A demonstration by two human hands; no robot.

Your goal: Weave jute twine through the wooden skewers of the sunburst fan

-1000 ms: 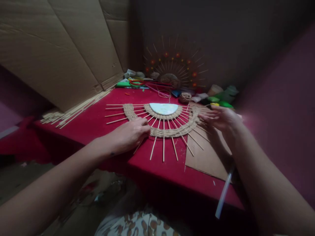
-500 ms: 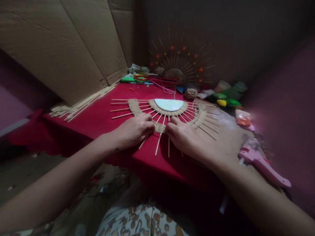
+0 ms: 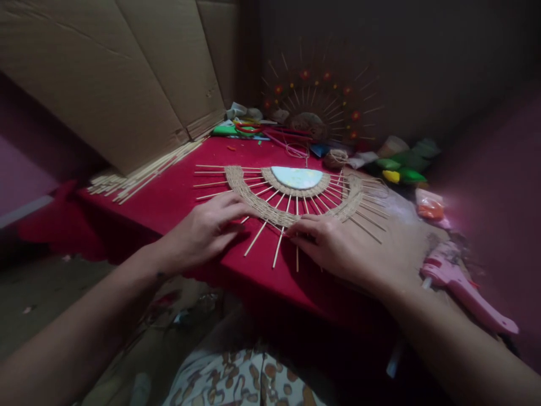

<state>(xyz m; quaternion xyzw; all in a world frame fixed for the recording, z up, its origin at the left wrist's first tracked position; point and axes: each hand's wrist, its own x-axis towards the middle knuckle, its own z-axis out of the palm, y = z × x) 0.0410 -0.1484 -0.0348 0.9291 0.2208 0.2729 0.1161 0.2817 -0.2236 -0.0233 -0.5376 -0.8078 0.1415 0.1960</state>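
A half-round piece of thin sticks woven with a twine band (image 3: 270,212) lies on the red cloth (image 3: 169,197). At its middle is a pale blue half disc (image 3: 296,177) edged with twine. My left hand (image 3: 211,223) is at the band's left front, fingers apart, fingertips near the outer edge and a stick. My right hand (image 3: 323,239) has its fingers closed at the front edge of the band, over the sticks; a strand of twine runs to its fingertips.
A pink glue gun (image 3: 465,285) lies at the right. Loose sticks (image 3: 143,172) rest beside cardboard (image 3: 139,73) at the left. Scissors (image 3: 248,127), a twine ball (image 3: 336,158) and clay packets (image 3: 406,175) line the back, before a decorated stick fan (image 3: 315,93).
My left hand has moved left and opened, uncovering more of the band. My right hand has shifted slightly down along the front edge. The whole view has shifted a little.
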